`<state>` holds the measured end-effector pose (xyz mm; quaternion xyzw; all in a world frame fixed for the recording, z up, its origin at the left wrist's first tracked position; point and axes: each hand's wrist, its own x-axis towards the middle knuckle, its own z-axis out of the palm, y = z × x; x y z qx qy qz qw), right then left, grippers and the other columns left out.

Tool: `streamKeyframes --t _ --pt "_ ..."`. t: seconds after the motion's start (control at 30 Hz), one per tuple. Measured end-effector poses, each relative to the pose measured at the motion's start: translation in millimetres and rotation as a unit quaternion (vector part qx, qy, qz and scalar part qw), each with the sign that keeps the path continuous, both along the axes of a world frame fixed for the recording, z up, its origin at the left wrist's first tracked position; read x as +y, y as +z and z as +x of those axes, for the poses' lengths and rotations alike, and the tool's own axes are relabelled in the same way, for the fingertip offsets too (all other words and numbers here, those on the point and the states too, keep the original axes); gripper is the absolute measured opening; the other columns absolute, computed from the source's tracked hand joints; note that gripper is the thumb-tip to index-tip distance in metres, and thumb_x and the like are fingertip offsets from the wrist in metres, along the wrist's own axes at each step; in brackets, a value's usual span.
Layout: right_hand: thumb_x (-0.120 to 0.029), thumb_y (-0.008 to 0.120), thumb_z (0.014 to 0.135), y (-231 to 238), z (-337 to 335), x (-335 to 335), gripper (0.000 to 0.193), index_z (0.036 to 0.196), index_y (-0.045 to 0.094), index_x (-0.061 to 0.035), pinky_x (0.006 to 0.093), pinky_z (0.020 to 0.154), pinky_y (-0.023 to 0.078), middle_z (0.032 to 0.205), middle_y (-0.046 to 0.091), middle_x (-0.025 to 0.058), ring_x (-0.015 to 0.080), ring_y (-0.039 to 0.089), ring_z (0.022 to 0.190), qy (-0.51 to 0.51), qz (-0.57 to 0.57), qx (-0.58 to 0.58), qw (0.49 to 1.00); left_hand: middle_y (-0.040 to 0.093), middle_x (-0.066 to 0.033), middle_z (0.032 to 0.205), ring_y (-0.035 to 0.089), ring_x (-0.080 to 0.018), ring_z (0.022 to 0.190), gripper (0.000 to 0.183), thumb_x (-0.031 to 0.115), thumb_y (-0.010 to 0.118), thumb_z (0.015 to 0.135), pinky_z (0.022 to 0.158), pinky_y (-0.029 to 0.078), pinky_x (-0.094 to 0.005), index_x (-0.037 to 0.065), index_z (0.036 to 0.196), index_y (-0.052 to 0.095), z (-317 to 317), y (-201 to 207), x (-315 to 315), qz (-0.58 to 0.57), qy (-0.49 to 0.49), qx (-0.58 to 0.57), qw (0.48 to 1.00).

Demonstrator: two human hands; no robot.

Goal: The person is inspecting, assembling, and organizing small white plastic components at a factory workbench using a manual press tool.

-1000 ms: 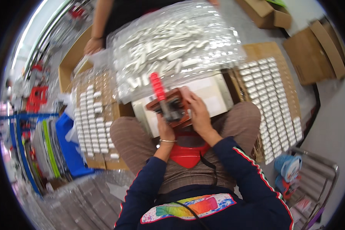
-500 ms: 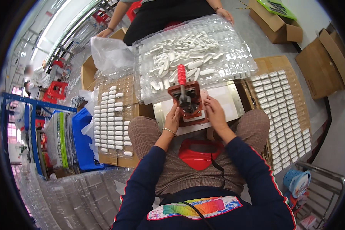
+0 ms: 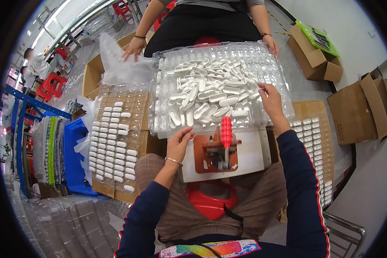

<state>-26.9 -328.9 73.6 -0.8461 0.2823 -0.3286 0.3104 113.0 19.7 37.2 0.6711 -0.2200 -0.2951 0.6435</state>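
A hand press with a brown-red metal frame and a red ribbed handle (image 3: 226,131) stands before my knees on a white board (image 3: 253,150). Its handle points up. My left hand (image 3: 179,144) hovers just left of the press, fingers loosely bent and slightly apart, with nothing visible between them. My right hand (image 3: 271,101) is at the right side of the pile of white oval plastic shells (image 3: 210,90), thumb and forefinger apart close to the shells. The pile lies on a clear moulded plastic tray (image 3: 163,124) beyond the press.
White oval pieces stand in rows on cardboard-backed trays at left (image 3: 114,150) and right (image 3: 316,142). Opposite sits a person, one hand (image 3: 134,47) near a white plastic bag (image 3: 116,64). Cardboard boxes (image 3: 357,107) stand at right, a blue bin (image 3: 75,159) at left.
Both my hands have left the press: the left moved outward to its left, the right up to the pile. The view has shifted. The other person's left-side hand now reaches over the plastic bag.
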Motion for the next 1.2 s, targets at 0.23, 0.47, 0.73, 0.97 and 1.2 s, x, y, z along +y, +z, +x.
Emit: streamKeyframes --t 0.23,0.47,0.73,0.97,1.2 --pt "-0.02 0.063 0.084 -22 75 -59 0.028 0.11 0.067 -0.0091 0.0427 0.084 0.049 0.102 0.067 0.0143 0.0308 0.064 0.091 -0.065 -0.098 0.24 0.964 0.069 -0.0088 0.097 0.064 -0.0116 0.087 0.024 0.009 0.055 0.096 0.081 0.05 -0.0237 -0.002 0.116 0.062 -3 6 -4 0.006 0.011 0.048 0.999" --pt "-0.025 0.06 0.086 -14 87 -69 0.02 0.098 0.072 -0.0138 0.0458 0.079 0.048 0.096 0.069 0.0107 0.0326 0.065 0.09 -0.083 -0.161 0.309 0.934 0.069 -0.0078 0.096 0.066 -0.0131 0.088 0.02 0.005 0.054 0.094 0.077 0.052 -0.0253 -0.001 0.111 0.065 5 27 -14 -0.028 0.038 -0.039 0.998" --pt "-0.02 0.06 0.089 3 37 -19 0.02 0.096 0.067 -0.0025 0.0376 0.074 0.049 0.089 0.066 0.013 0.0282 0.065 0.083 -0.059 -0.095 0.06 0.992 0.063 -0.0105 0.1 0.06 -0.0291 0.095 0.024 0.011 0.064 0.084 0.081 0.049 -0.037 0.007 0.107 0.066 42 30 -64 0.046 0.035 -0.43 0.901" --pt "-0.012 0.062 0.087 -8 -59 64 0.012 0.09 0.065 -0.0007 0.0335 0.065 0.046 0.08 0.062 0.0127 0.0241 0.06 0.071 0.017 0.03 0.125 0.992 0.06 -0.0079 0.101 0.057 -0.0291 0.098 0.026 0.014 0.068 0.079 0.085 0.049 -0.0384 0.015 0.105 0.066 76 16 -125 0.185 0.038 -0.476 0.859" --pt "-0.008 0.063 0.078 -20 -90 112 0.021 0.098 0.066 -0.0092 0.0402 0.077 0.042 0.094 0.06 0.0073 0.0283 0.056 0.086 0.073 -0.112 0.223 0.966 0.061 -0.0058 0.101 0.059 -0.0283 0.095 0.021 0.015 0.069 0.078 0.079 0.051 -0.0402 0.014 0.099 0.067 82 22 -125 0.229 0.0 -0.463 0.856"
